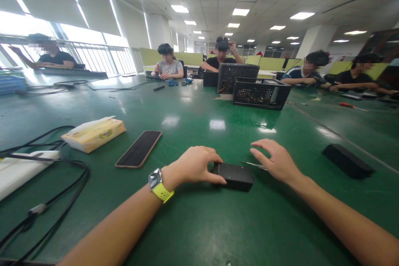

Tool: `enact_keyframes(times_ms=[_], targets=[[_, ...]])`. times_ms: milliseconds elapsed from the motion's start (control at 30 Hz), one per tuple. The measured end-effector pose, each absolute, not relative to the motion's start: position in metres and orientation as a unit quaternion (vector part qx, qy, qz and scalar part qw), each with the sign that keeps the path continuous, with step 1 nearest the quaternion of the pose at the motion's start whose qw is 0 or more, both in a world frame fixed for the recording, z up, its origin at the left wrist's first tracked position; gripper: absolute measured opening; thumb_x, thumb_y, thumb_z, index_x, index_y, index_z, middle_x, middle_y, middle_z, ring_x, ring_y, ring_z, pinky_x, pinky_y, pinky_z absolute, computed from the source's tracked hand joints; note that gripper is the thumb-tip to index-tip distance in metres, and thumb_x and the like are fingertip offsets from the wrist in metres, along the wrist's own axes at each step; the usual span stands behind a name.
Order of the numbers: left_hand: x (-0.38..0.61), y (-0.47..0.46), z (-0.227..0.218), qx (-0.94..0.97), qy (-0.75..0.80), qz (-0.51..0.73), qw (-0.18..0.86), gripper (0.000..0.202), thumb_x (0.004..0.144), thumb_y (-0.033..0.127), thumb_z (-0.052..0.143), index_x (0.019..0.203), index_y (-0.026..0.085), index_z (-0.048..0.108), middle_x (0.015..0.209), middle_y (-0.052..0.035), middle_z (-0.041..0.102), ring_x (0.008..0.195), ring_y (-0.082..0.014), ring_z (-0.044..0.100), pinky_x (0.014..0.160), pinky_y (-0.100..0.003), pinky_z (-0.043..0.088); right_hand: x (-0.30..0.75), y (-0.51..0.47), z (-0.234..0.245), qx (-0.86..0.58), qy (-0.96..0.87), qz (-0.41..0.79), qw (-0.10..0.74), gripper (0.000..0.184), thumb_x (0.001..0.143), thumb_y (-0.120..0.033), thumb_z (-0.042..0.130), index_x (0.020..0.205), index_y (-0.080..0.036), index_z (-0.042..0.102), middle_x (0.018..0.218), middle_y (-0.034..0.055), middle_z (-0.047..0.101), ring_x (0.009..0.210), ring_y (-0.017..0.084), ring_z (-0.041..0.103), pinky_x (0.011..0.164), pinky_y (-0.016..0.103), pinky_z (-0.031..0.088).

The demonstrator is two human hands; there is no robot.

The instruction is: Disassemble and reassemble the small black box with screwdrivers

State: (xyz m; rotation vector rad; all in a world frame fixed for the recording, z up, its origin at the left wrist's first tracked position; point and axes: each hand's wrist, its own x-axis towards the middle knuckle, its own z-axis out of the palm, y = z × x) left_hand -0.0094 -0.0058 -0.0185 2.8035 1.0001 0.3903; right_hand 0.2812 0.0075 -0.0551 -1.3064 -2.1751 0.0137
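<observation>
A small black box (pixel 236 175) lies flat on the green table (pixel 199 224) in front of me. My left hand (pixel 195 165), with a watch on a yellow strap at the wrist, grips the box's left end between thumb and fingers. Just right of the box, my right hand (pixel 276 161) hovers with its fingers curved and apart. A thin metal tool (pixel 254 165) lies under its fingers; whether they touch it is unclear.
A phone (pixel 139 148) lies face down to the left, beside a tissue pack (pixel 94 134). Black cables (pixel 56 191) and a white power strip (pixel 21 170) sit far left. Another black block (pixel 347 160) rests at right. Black computer cases (pixel 260 92) and several seated people are beyond.
</observation>
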Motion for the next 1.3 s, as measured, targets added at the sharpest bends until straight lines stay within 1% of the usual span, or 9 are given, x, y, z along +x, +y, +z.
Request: enact_keyframes(times_ms=[133, 333, 467, 600, 767, 900, 1067, 1167, 1300], targets=[[-0.010, -0.006, -0.019, 0.931, 0.334, 0.130, 0.071, 0.056, 0.075, 0.065, 0.061, 0.106, 0.019, 0.069, 0.095, -0.0058, 0.069, 0.087, -0.0207, 0.065, 0.075, -0.028, 0.048, 0.311, 0.037, -0.075, -0.602, -0.763, -0.106, 0.213, 0.041, 0.088, -0.044, 0.052, 0.117, -0.019, 0.065, 0.121, 0.0149, 0.063, 0.109, 0.034, 0.056, 0.088, 0.051, 0.046], [-0.010, -0.008, -0.016, 0.931, 0.338, 0.120, 0.065, 0.054, 0.076, 0.064, 0.060, 0.106, 0.019, 0.067, 0.095, -0.0052, 0.069, 0.087, -0.0208, 0.065, 0.074, -0.028, 0.048, 0.315, 0.041, -0.072, -0.607, -0.775, 0.002, 0.173, 0.042, 0.089, -0.051, 0.047, 0.097, -0.017, 0.071, 0.099, 0.0118, 0.070, 0.091, 0.028, 0.063, 0.077, 0.040, 0.049], [-0.010, -0.008, -0.017, 0.932, 0.338, 0.120, 0.063, 0.057, 0.076, 0.067, 0.059, 0.108, 0.020, 0.066, 0.095, -0.0052, 0.068, 0.086, -0.0208, 0.065, 0.073, -0.028, 0.047, 0.304, 0.021, -0.053, -0.493, -0.851, 0.118, 0.134, 0.039, 0.082, -0.055, 0.059, 0.097, -0.020, 0.069, 0.086, 0.0055, 0.068, 0.075, 0.021, 0.062, 0.066, 0.032, 0.048], [-0.010, -0.008, -0.019, 0.933, 0.335, 0.116, 0.060, 0.056, 0.077, 0.067, 0.056, 0.108, 0.021, 0.066, 0.094, -0.0051, 0.068, 0.085, -0.0207, 0.065, 0.072, -0.028, 0.046, 0.295, 0.005, -0.045, -0.437, -0.882, 0.155, 0.084, 0.022, 0.085, -0.042, 0.060, 0.091, -0.022, 0.066, 0.076, 0.0020, 0.065, 0.066, 0.018, 0.059, 0.060, 0.028, 0.044], [-0.009, -0.008, -0.020, 0.933, 0.335, 0.119, 0.059, 0.055, 0.077, 0.066, 0.057, 0.107, 0.021, 0.066, 0.094, -0.0047, 0.068, 0.086, -0.0207, 0.065, 0.072, -0.027, 0.047, 0.289, 0.003, -0.046, -0.419, -0.887, 0.148, 0.123, 0.018, 0.090, -0.030, 0.050, 0.081, -0.020, 0.062, 0.078, 0.0035, 0.065, 0.069, 0.018, 0.058, 0.063, 0.029, 0.043], [-0.009, -0.007, -0.020, 0.935, 0.329, 0.125, 0.050, 0.056, 0.077, 0.066, 0.058, 0.109, 0.021, 0.065, 0.095, -0.0047, 0.068, 0.086, -0.0206, 0.066, 0.071, -0.027, 0.047, 0.283, 0.000, -0.044, -0.419, -0.870, 0.188, 0.176, 0.019, 0.093, -0.027, 0.043, 0.087, -0.018, 0.058, 0.076, 0.0029, 0.063, 0.067, 0.016, 0.055, 0.062, 0.027, 0.043], [-0.005, -0.010, -0.019, 0.937, 0.323, 0.135, 0.002, 0.062, 0.081, 0.066, 0.052, 0.124, 0.021, 0.055, 0.106, -0.0054, 0.067, 0.090, -0.0215, 0.066, 0.070, -0.028, 0.049, 0.272, -0.009, -0.038, -0.338, -0.895, 0.199, 0.210, 0.027, 0.098, -0.032, 0.040, 0.097, -0.017, 0.063, 0.090, 0.0053, 0.066, 0.082, 0.016, 0.060, 0.075, 0.026, 0.043], [-0.001, -0.015, -0.015, 0.937, 0.319, 0.130, -0.051, 0.055, 0.090, 0.061, 0.042, 0.130, 0.024, 0.049, 0.112, -0.0045, 0.065, 0.087, -0.0212, 0.068, 0.064, -0.029, 0.049, 0.270, -0.012, -0.036, -0.323, -0.908, 0.157, 0.215, 0.042, 0.100, -0.038, 0.034, 0.077, -0.016, 0.061, 0.072, 0.0031, 0.062, 0.066, 0.014, 0.055, 0.065, 0.025, 0.039], [0.005, -0.024, -0.011, 0.942, 0.300, 0.118, -0.099, 0.050, 0.094, 0.058, 0.035, 0.129, 0.025, 0.047, 0.115, -0.0030, 0.063, 0.082, -0.0209, 0.069, 0.057, -0.029, 0.048, 0.273, -0.013, -0.037, -0.318, -0.915, 0.101, 0.228, 0.054, 0.099, -0.046, 0.029, 0.056, -0.017, 0.045, 0.055, -0.0014, 0.044, 0.052, 0.011, 0.040, 0.055, 0.026, 0.028]])
